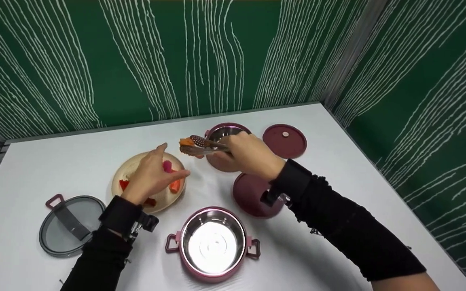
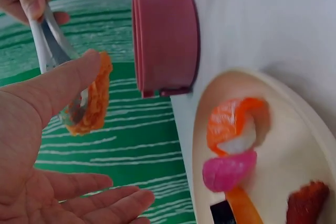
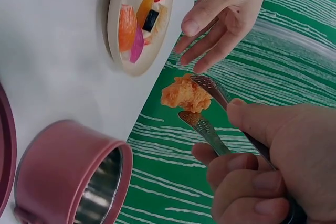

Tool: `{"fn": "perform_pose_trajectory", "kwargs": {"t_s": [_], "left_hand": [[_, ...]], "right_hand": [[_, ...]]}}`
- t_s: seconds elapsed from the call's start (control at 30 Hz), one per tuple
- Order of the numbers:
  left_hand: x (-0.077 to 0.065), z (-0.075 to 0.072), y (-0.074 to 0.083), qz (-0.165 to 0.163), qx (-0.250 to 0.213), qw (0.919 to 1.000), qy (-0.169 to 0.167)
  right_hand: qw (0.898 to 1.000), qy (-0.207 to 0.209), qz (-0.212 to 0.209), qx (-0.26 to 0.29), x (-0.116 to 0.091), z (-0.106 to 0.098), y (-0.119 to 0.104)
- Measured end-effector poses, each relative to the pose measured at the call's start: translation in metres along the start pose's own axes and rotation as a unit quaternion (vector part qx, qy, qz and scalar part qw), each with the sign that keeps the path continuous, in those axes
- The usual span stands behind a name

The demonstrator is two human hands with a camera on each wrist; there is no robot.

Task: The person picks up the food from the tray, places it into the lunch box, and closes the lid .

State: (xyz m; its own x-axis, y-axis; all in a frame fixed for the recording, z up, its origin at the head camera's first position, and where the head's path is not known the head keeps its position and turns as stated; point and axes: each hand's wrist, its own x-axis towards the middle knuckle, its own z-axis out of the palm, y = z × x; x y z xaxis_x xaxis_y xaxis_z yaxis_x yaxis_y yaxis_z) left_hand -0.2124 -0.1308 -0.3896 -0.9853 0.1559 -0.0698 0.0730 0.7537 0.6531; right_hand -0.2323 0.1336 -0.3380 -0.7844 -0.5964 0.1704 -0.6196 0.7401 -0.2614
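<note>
My right hand (image 1: 249, 152) grips metal tongs (image 3: 211, 139) with perforated tips. Between those tips is an orange, craggy piece that looks like fried chicken (image 3: 184, 95), held in the air. My left hand (image 1: 150, 174) is spread over the cream plate (image 2: 294, 135), thumb apart from the fingers and nothing in its grasp. In the left wrist view the thumb overlaps the chicken; whether they touch I cannot tell. On the plate lie a salmon sushi piece (image 2: 223, 125), a pink piece (image 2: 229, 171), a yellow piece with a black band (image 2: 244, 208) and a browned piece (image 2: 307, 203).
A pink pot (image 1: 212, 278) with a steel inside stands at the front. Another pink pot (image 3: 58, 166) is behind, partly covered by my right hand. Two dark red lids (image 1: 285, 145) lie to the right. A clear lid (image 1: 53, 236) with a handle lies left.
</note>
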Motion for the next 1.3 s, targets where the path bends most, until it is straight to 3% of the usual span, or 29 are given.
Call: {"fn": "perform_pose_trajectory", "kwargs": {"t_s": [0.33,0.7,0.9,1.07,1.3], "left_hand": [[0.030,0.013,0.022,-0.016,0.005,0.9993,-0.034],[0.052,0.041,0.048,0.019,0.060,0.9970,-0.046],[0.060,0.055,0.054,0.050,0.028,0.9974,-0.044],[0.064,0.062,0.058,0.042,-0.001,0.9978,-0.052],[0.068,0.069,0.060,0.032,0.008,0.9980,-0.055]], "right_hand": [[0.998,-0.014,0.061,0.020,-0.004,-0.007,0.014],[0.995,-0.001,0.100,0.019,-0.008,-0.014,0.037],[0.993,0.003,0.120,0.014,-0.012,-0.011,0.051],[0.990,0.005,0.143,0.005,-0.013,-0.004,0.062],[0.985,0.003,0.171,-0.001,-0.014,0.003,0.073]]}}
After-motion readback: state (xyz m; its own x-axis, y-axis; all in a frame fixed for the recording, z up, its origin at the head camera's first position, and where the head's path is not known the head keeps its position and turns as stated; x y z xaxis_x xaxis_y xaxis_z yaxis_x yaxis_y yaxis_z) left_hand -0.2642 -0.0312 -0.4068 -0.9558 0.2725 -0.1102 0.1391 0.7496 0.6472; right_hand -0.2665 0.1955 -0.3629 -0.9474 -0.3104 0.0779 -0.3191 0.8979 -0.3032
